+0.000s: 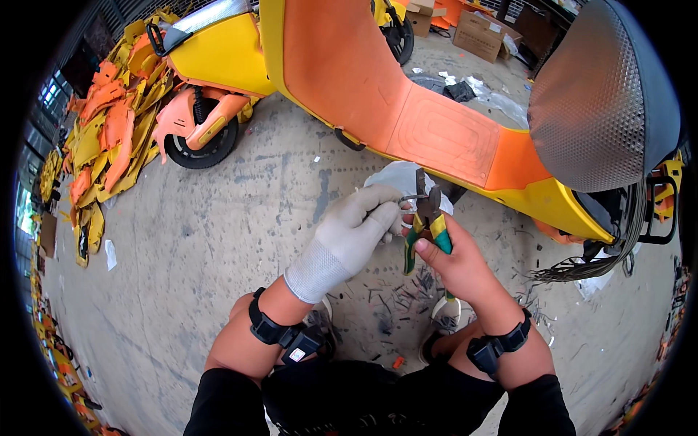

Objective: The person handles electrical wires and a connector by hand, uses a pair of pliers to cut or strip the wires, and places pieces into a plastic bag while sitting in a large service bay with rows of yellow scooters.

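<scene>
Two forearms (240,352), each banded with a black strap (267,320), are seen at the lower edge. Beyond them the left hand (356,221), covered by a pale glove (318,270), is closed in a pinch on a thin wire (414,197). The bare right hand (465,261) is wrapped round the handles of green-and-yellow pliers (439,227). The jaws appear parted, with the wire at their side; whether it lies between them cannot be told. For sound work, the wire should be pinched short, so that bending is limited, and met squarely, deep in the jaws. The gloved fingertips are best kept clear of the blades, the handles squeezed evenly, and loose ends pointed downward. Below the hands, dark scraps (392,299) are strewn over the floor (196,254). Just past the hands, a white bag (392,174) is seen beside an orange-and-yellow scooter (445,134); a bundle of wires (603,267) is draped below its seat (589,102). Farther off, a second scooter (222,65), heaped panels (109,138) and cardboard boxes (480,36) are found.
</scene>
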A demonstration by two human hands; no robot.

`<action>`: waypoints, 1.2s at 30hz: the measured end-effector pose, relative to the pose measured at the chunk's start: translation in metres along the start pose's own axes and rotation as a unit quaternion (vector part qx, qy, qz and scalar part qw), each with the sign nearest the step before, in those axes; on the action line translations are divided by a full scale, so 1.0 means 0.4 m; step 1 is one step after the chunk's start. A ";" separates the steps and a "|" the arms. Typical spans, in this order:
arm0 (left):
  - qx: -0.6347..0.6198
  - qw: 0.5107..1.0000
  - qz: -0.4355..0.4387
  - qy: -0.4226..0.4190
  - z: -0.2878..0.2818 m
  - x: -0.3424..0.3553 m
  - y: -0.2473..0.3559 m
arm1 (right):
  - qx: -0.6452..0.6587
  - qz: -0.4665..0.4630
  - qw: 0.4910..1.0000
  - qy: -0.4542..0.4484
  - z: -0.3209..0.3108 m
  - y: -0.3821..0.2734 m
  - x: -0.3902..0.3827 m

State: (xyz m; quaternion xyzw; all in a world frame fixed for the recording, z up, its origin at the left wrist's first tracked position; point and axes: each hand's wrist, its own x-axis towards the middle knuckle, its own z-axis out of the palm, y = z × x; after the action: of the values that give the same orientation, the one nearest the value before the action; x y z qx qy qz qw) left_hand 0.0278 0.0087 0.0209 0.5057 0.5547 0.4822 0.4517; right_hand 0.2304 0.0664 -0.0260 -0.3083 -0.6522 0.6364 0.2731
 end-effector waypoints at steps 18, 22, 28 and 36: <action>0.217 0.976 0.008 -0.033 0.029 -0.017 -0.026 | 0.295 0.059 0.953 0.019 -0.009 -0.032 0.002; 0.227 0.972 0.004 -0.062 0.028 -0.011 -0.021 | 0.295 0.071 0.953 0.017 -0.007 -0.028 0.007; 0.221 0.969 -0.021 -0.110 0.039 -0.011 0.001 | 0.299 0.096 0.948 0.048 0.004 -0.015 0.013; 0.286 0.937 0.020 -0.197 -0.025 -0.008 -0.003 | 0.450 0.076 0.883 0.106 -0.006 -0.033 0.018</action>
State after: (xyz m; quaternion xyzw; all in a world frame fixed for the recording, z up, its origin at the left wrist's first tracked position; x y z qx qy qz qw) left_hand 0.0181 0.0048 0.0212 0.7097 0.5588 0.2029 0.3781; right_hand 0.2265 0.0735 -0.0128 -0.2664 -0.2369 0.8442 0.4003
